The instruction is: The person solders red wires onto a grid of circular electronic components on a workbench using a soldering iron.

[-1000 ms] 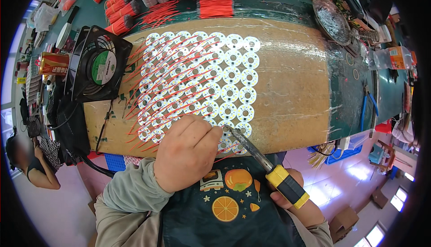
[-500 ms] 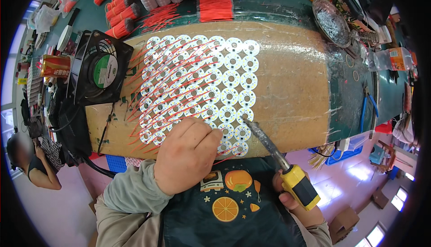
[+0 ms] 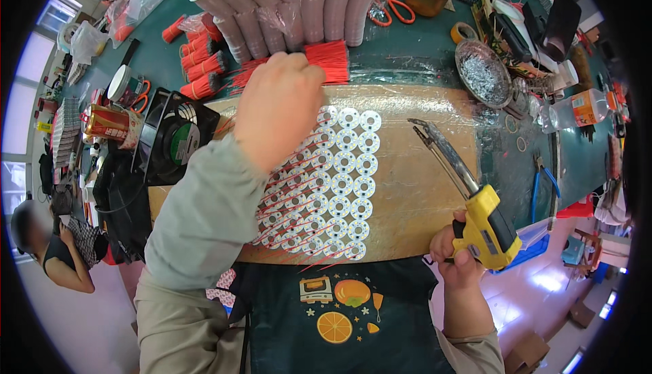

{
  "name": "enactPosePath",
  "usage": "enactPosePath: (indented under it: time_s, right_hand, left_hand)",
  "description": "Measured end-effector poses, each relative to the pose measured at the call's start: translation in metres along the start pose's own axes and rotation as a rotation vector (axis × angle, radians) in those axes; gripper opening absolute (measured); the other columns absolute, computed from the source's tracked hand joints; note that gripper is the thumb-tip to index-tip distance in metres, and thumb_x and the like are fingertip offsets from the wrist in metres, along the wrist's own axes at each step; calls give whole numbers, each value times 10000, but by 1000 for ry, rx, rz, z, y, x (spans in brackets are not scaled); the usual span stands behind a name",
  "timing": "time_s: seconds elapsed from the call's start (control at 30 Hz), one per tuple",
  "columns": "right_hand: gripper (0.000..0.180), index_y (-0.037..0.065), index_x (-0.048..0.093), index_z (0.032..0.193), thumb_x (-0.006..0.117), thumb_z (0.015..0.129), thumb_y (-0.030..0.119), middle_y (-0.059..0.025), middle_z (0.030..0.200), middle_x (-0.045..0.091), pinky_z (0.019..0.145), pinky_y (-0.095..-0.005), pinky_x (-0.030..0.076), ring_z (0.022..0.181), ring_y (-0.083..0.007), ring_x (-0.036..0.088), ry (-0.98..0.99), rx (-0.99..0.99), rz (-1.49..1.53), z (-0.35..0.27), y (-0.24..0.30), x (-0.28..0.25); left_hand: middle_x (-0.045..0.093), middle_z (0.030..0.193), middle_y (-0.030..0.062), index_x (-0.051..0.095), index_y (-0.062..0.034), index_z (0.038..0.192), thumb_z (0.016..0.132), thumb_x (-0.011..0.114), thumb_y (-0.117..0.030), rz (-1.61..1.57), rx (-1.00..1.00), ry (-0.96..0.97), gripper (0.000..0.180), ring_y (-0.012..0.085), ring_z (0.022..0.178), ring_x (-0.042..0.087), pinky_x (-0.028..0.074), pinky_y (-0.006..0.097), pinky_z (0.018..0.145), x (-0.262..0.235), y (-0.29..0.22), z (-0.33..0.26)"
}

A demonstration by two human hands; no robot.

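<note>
My left hand [image 3: 282, 109] reaches over the far edge of the board, at the loose red wires [image 3: 246, 75]. Its fingers are curled, with their tips hidden behind the knuckles. My right hand [image 3: 456, 252] grips a yellow and black soldering gun [image 3: 490, 230], whose metal tip points up and left, above bare board and apart from the discs. Rows of round white LED circuit boards [image 3: 340, 184] lie on the brown board [image 3: 414, 190]. Red wires slant across many of them; my left hand and sleeve cover part of the rows.
Stacked discs [image 3: 302, 14] stand at the back beside a red wire bundle [image 3: 327, 61]. A black fan [image 3: 173, 136] sits left. On the right are a bowl of silvery bits [image 3: 483, 74], blue-handled pliers [image 3: 543, 185] and a plastic bottle [image 3: 577, 110]. Someone sits far left [image 3: 64, 258].
My left hand has moved away from the near rows to the wires at the back. The soldering gun has shifted right, its tip leaving the discs. The view has tilted up.
</note>
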State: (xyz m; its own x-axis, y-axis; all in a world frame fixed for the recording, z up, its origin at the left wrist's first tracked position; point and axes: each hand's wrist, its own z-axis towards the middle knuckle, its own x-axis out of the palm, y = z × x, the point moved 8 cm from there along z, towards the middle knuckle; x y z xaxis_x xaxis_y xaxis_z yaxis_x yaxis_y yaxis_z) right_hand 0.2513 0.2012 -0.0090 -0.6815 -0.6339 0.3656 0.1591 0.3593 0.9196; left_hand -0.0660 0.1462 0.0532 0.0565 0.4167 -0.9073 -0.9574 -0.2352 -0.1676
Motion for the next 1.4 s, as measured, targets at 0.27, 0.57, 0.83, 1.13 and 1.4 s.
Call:
enactPosePath:
  time_s: [0.27, 0.57, 0.83, 1.13, 1.4]
  right_hand:
    - [742, 13, 461, 1370, 825, 829, 368, -20, 692, 495, 525, -303, 414, 536, -139, 458, -12, 11, 86, 5, -3, -4]
    - [743, 13, 444, 1409, 796, 853, 359, -26, 707, 496, 528, -303, 411, 550, -142, 458, 29, 31, 65, 4, -6, -4]
    - [731, 0, 426, 1402, 780, 861, 341, -26, 705, 494, 535, -299, 426, 554, -140, 466, 37, 31, 51, 4, -6, -3]
    - [741, -6, 428, 1392, 788, 855, 356, -22, 700, 499, 519, -293, 420, 546, -137, 466, 37, 6, 44, 4, -5, -1]
    - [742, -7, 436, 1378, 795, 851, 372, -11, 698, 498, 523, -288, 418, 550, -129, 467, 20, -6, 33, 6, -3, 0]
  left_hand:
    - [651, 929, 126, 732, -60, 928, 833, 694, -131, 94, -58, 47, 125, 331, 952, 635, 520, 441, 834, 27, 21, 49]
    - [656, 916, 148, 691, -47, 846, 813, 707, -145, 85, -86, 170, 105, 350, 931, 643, 520, 458, 811, 47, 33, 62]
    - [658, 891, 158, 686, -44, 850, 827, 687, -142, 64, -76, 208, 101, 353, 901, 651, 516, 461, 810, 44, 31, 61]
    - [679, 857, 175, 698, -34, 888, 859, 600, -135, 101, -14, 170, 144, 376, 846, 666, 522, 492, 784, 35, 20, 60]
    - [639, 902, 158, 682, -41, 944, 894, 598, -100, 19, 93, 2, 115, 351, 925, 624, 507, 448, 807, 11, 1, 43]
